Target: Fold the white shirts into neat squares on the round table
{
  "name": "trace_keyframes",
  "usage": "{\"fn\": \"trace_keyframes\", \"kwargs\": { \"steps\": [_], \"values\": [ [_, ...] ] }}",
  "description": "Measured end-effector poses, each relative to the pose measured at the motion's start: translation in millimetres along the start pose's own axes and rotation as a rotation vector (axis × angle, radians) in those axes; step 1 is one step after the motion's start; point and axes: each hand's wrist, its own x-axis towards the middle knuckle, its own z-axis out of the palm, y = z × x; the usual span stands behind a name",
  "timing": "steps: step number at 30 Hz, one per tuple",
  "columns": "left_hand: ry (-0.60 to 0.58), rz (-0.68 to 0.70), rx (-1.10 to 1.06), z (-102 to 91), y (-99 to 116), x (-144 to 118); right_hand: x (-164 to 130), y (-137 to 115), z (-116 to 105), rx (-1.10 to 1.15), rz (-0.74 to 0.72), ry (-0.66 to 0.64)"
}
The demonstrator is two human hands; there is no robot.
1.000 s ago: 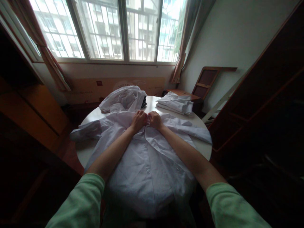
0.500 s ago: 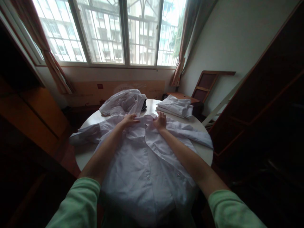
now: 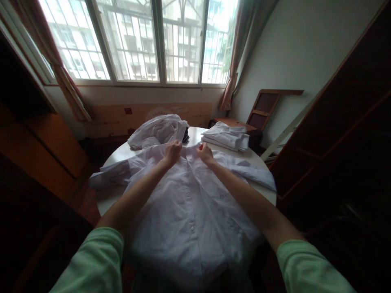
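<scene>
A white long-sleeved shirt (image 3: 186, 203) lies spread front side up over a round white table (image 3: 114, 156), its collar at the far end and its hem hanging toward me. The sleeves reach out to both sides. My left hand (image 3: 173, 152) is closed on the shirt at the left of the collar. On the collar's right side my right hand (image 3: 205, 153) pinches the cloth, with its fingers curled. The collar between the hands looks pulled straight. Some of the cloth within each grip is hidden by the fingers.
Behind the left hand sits a crumpled white heap of cloth or plastic (image 3: 159, 130) with something dark at its right edge. A stack of folded white garments (image 3: 226, 136) lies at the table's back right. Dark wooden furniture (image 3: 330, 134) stands on the right, an orange-brown cabinet (image 3: 58, 146) on the left.
Both hands have gone from loosely spread fingers to closed grips on the collar area. The left hand has shifted slightly right, and the shirt's front lies flatter.
</scene>
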Motion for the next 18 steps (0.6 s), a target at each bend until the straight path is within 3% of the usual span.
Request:
{"fn": "trace_keyframes", "kwargs": {
  "steps": [3,6,9,14,18],
  "values": [
    [-0.130,0.043,-0.065,11.9,3.1,-12.1,-17.4,-10.3,5.7,-0.039,-0.159,-0.169],
    [-0.128,0.044,-0.092,25.3,0.4,-25.0,-28.7,-13.9,7.4,-0.127,-0.204,-0.229],
    [-0.088,0.030,-0.121,33.5,-2.3,-32.6,-30.4,-11.7,6.3,-0.160,-0.168,-0.216],
    [-0.046,0.039,-0.192,36.4,-3.7,-30.9,-27.7,-5.1,8.6,-0.062,-0.104,-0.075],
    [-0.032,0.005,-0.258,38.4,-7.2,-26.8,-25.2,-2.3,13.4,0.065,-0.077,-0.093]
  ]
}}
